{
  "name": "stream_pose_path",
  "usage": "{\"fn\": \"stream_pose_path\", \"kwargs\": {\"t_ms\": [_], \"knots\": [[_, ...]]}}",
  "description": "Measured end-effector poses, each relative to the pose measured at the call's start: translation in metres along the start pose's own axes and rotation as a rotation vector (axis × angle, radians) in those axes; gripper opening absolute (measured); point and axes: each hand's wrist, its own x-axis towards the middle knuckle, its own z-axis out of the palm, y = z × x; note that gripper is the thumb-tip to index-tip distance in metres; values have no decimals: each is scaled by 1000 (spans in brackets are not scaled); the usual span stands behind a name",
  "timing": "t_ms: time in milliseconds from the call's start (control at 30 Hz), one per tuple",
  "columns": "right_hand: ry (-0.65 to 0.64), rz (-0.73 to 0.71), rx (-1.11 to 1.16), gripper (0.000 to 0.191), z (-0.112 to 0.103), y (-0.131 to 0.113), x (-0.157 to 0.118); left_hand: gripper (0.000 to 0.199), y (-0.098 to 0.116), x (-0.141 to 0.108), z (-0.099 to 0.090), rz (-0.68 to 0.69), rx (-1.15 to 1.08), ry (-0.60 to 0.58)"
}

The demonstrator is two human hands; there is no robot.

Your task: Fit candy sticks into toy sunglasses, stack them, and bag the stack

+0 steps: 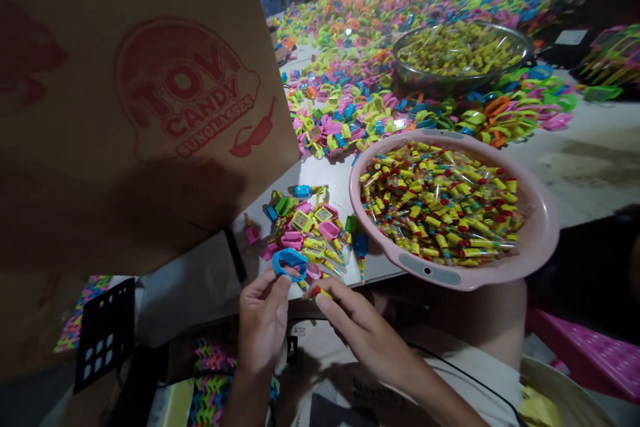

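One blue band (pixel 290 264) is pinched upright in the left hand (pixel 261 321), just above the tabletop's (pixel 580 163) near edge. The right hand (pixel 367 337) grips one red-and-yellow tube (pixel 320 291) beside it; the two appear apart, as if being worked together. Handling them calls for a light fingertip grip. Beyond lies one small mixed pile (pixel 327 230), its pieces too jumbled to count. Farther out are one pink basin (pixel 544 230), one metal bowl (pixel 450 85) and, leftward, one printed carton (pixel 200 203).
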Motion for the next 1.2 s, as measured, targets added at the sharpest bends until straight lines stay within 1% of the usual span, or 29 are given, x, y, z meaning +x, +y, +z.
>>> {"fn": "stream_pose_path", "kwargs": {"t_ms": [100,167,267,400,567,767,933,1033,1100,1200], "knots": [[27,31,63,47,5,-2,2,35,0,-2,4,-3,-64,50],[37,62,103,51,7,-3,1,37,-1,-3,5,3,-75,62],[14,113,196,57,7,-3,2,37,-2,-4,5,5,-72,17],[-48,180,339,63,5,-1,5,34,-4,-5,6,33,-72,-36],[-46,163,452,57,5,3,4,27,-5,-8,7,56,-52,-96],[-56,141,515,54,5,5,3,20,-5,-7,8,66,-42,-176],[-6,111,549,48,2,6,9,21,-10,-6,7,43,-38,-206],[15,101,576,50,2,10,13,23,-15,-5,4,49,-2,-210],[10,123,574,54,3,14,14,24,-18,-5,0,69,44,-219],[-54,201,497,56,1,15,11,25,-22,-3,-5,83,124,-211]]}}
